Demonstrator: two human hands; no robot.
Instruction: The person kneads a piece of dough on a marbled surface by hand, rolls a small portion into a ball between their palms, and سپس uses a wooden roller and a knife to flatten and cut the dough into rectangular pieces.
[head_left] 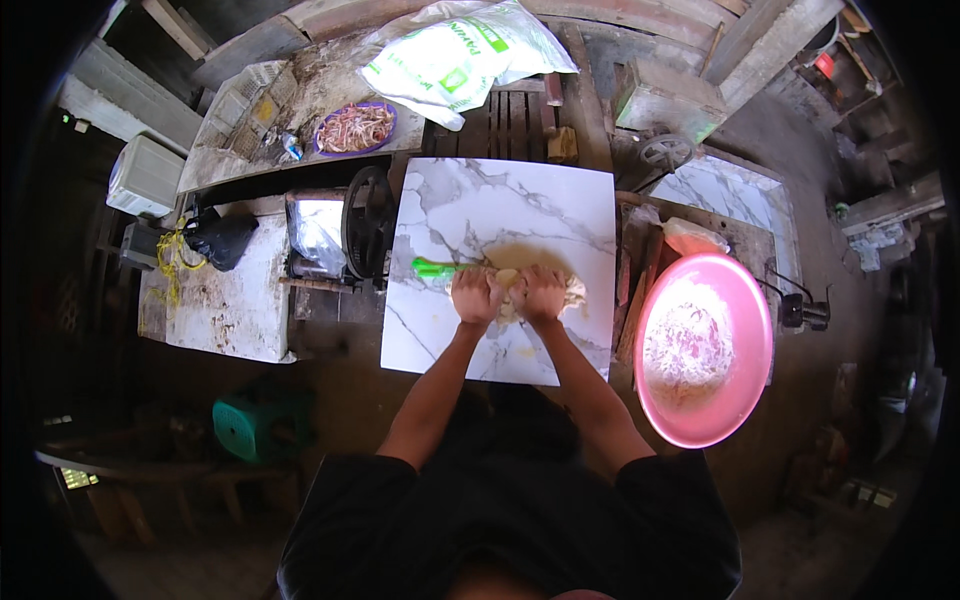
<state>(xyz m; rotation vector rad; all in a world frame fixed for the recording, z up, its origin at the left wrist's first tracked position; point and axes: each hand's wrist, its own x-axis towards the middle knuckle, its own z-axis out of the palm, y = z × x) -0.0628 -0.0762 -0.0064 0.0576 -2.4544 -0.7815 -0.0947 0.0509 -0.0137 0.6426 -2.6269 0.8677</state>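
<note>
Both my hands are close together on a white, grey-veined marble-look board [480, 205]. A pale lump of dough [575, 292] lies beneath them; part of it shows between the hands and past the right one. My left hand [475, 296] is closed over the dough's left part, fingers curled. Beside it, my right hand [543, 293] grips the dough in the same way, thumb facing the left one. A bright green handle [433, 268] rests on the board just left of my left hand. Whatever is attached to it is mostly hidden by that hand.
To the right stands a pink basin [757, 370] with white flour inside. A black wheel [370, 222] borders the board's left edge. Farther back are a purple-rimmed plate [392, 135] of shredded food and a white-and-green sack [470, 65]. A green stool [235, 428] stands at lower left.
</note>
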